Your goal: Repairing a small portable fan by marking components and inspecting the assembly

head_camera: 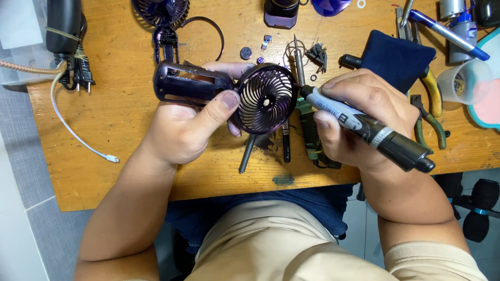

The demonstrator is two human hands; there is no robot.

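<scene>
Our left hand [182, 127] grips a dark purple handheld fan housing [229, 93] at frame centre, thumb pressed beside its spiral grille; our right hand [359, 119] holds a black marker [364, 127] like a pen, tip touching the grille's right rim; under both lies the wooden table [104, 135]; yellow-handled pliers [429, 104] lie at right; a white cable [73, 130] trails left.

Lighting is bright, even and diffuse, falling from above. Shadows are soft and short: one lies on the wooden table [130, 119] beneath the left hand [182, 130], another under the right hand [354, 119]. Mild sheen shows on the black marker [364, 127] and the dark fan grille [265, 99]. Focus is sharp at centre. Table edges bow slightly, indicating wide-angle distortion. No motion blur.
</scene>
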